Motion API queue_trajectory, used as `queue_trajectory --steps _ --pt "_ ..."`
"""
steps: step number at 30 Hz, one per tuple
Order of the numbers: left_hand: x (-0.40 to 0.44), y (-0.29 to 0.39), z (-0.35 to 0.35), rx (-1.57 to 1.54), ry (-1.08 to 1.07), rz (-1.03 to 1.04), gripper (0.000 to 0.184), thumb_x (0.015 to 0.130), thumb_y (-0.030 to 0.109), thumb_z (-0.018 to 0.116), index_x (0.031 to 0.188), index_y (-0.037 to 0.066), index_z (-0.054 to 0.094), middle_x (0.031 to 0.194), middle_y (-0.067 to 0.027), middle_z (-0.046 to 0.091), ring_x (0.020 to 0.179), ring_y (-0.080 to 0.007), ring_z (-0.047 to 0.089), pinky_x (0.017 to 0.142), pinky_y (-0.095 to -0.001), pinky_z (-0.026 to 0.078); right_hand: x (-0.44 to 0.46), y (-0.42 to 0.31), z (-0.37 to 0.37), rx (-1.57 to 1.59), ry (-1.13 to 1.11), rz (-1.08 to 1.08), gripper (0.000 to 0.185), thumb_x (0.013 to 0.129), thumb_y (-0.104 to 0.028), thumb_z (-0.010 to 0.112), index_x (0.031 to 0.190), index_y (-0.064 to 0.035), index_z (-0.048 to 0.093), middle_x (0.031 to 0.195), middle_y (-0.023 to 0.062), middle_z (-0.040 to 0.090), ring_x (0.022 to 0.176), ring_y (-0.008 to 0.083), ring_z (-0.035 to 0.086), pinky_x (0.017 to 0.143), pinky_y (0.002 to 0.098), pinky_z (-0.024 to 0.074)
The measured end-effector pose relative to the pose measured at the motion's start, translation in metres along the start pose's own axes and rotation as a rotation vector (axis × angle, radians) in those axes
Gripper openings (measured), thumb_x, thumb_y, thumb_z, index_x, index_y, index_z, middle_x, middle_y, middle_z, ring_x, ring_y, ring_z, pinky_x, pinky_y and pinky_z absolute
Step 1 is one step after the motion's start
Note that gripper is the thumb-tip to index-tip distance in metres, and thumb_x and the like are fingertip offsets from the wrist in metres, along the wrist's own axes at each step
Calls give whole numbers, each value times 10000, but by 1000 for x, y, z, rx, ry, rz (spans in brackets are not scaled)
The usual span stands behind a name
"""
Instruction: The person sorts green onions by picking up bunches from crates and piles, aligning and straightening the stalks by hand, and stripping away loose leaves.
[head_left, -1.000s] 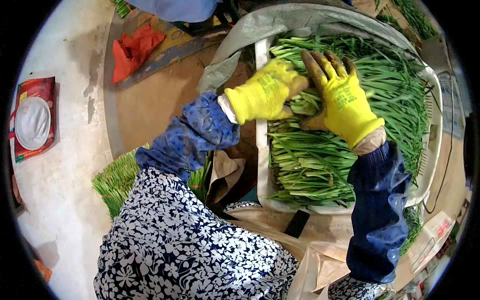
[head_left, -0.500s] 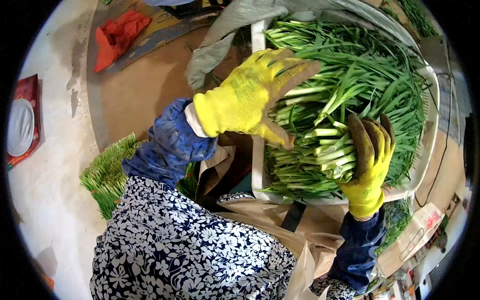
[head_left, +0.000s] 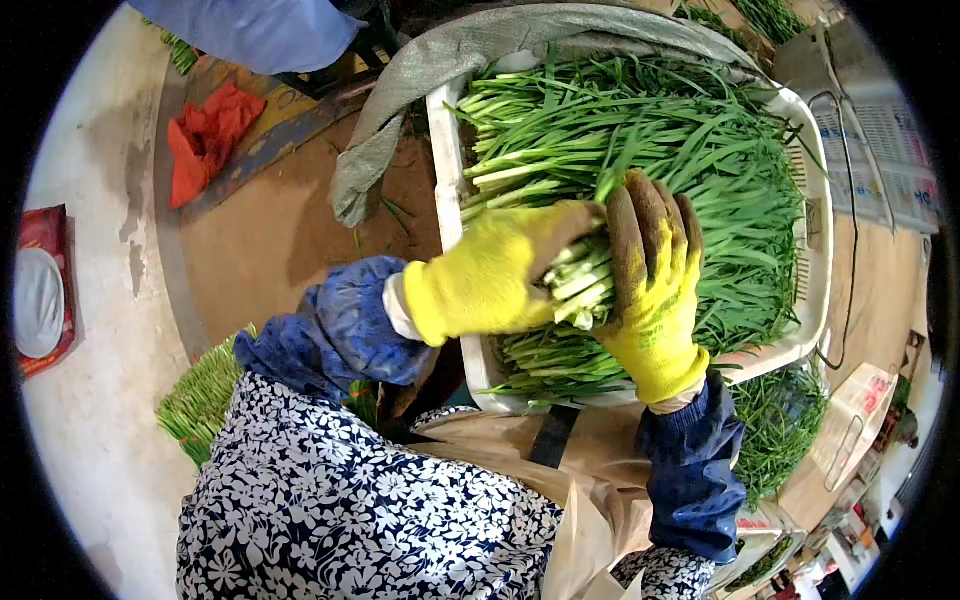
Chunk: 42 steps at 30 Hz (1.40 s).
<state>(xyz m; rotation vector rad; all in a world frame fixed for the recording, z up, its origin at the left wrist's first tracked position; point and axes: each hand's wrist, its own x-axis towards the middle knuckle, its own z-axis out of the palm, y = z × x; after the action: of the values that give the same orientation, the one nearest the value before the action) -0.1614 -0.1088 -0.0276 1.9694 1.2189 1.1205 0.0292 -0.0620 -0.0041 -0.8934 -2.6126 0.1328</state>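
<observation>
A small bunch of garlic chives (head_left: 582, 284) is gathered between my two gloved hands, its pale stem ends pointing toward me. My left hand (head_left: 495, 270), in a yellow glove with a brown palm, closes round the bunch from the left, its thumb below and fingers above. On the other side, my right hand (head_left: 657, 285) grips it with the fingers upright and close together. More loose chives (head_left: 690, 140) fill the white plastic basket (head_left: 447, 200) underneath, stems to the left and green leaves to the right.
Grey woven cloth (head_left: 400, 100) drapes over the basket's far edge. Tied bundles of chives (head_left: 205, 400) stand at lower left. A red plastic bag (head_left: 212, 135) lies farther back, and a red packet (head_left: 42, 290) is at far left. Greens in clear plastic (head_left: 780, 425) sit at right.
My left hand has gone from spread above the basket to closed on the bunch. My right hand has brought the bunch leftward to meet it. The whole view has shifted somewhat.
</observation>
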Motion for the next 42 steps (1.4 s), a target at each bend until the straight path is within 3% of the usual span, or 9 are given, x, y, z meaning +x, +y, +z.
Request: queue_trajectory --steps 9,11,16,19,23,29,31,36,42 --pt "41 25 -42 -342 66 -37 861 703 257 841 1406 9 410 1251 -99 577 1106 -202 577 968 -356 448 6 34 3 474 368 160 841 611 -169 792 1376 -25 474 1127 125 599 1021 277 589 955 386 452" --pt "51 -10 -35 172 144 189 1051 644 364 868 1452 -18 315 1362 -175 489 1200 -289 521 1020 -384 420 3 36 -1 692 440 252 798 662 -123 805 1380 -16 472 1144 115 602 1016 227 598 936 331 476" --pt "39 -53 13 428 -295 -229 1002 759 550 719 1487 38 259 1433 -267 395 1304 -432 400 1058 -489 361 -8 32 -23 681 554 357 715 724 -80 819 1342 9 471 1244 123 587 1061 212 605 930 341 507" --pt "23 -69 38 805 -319 -127 969 811 637 604 1502 61 245 1467 -275 346 1312 -479 362 1047 -561 343 -32 63 -30 777 758 463 445 807 -25 731 1218 27 569 1101 128 654 965 211 641 864 337 539" --pt "21 -90 41 732 -372 -128 951 839 672 532 1516 80 225 1497 -276 302 1316 -511 339 1054 -601 309 -44 92 -50 645 907 510 251 825 11 675 1072 46 653 1098 140 665 915 213 661 763 341 584" --pt "48 -75 22 768 -552 -221 1075 737 753 591 1485 46 280 1471 -285 334 1305 -486 372 1073 -566 307 -68 122 -67 867 1161 481 434 869 -42 646 1288 3 541 1093 98 641 932 183 629 824 335 537" --pt "66 -44 7 776 -446 -62 1171 646 784 639 1489 53 281 1463 -265 354 1316 -474 364 1086 -552 294 -77 128 -61 421 1032 471 359 877 -44 649 1224 12 579 1086 92 645 930 169 626 820 322 530" --pt "106 13 60 522 -53 283 1322 475 587 842 1506 33 227 1505 -213 302 1360 -459 300 1110 -553 243 -46 97 -49 606 1132 551 260 840 -11 674 1091 51 646 1053 99 671 933 186 636 828 310 513" --pt "168 -8 137 551 105 368 1420 531 814 683 1524 -11 89 1529 -248 237 1390 -433 231 1107 -556 191 -37 99 -63 508 986 479 257 884 -66 652 1127 18 653 1080 85 677 960 164 639 813 294 513"
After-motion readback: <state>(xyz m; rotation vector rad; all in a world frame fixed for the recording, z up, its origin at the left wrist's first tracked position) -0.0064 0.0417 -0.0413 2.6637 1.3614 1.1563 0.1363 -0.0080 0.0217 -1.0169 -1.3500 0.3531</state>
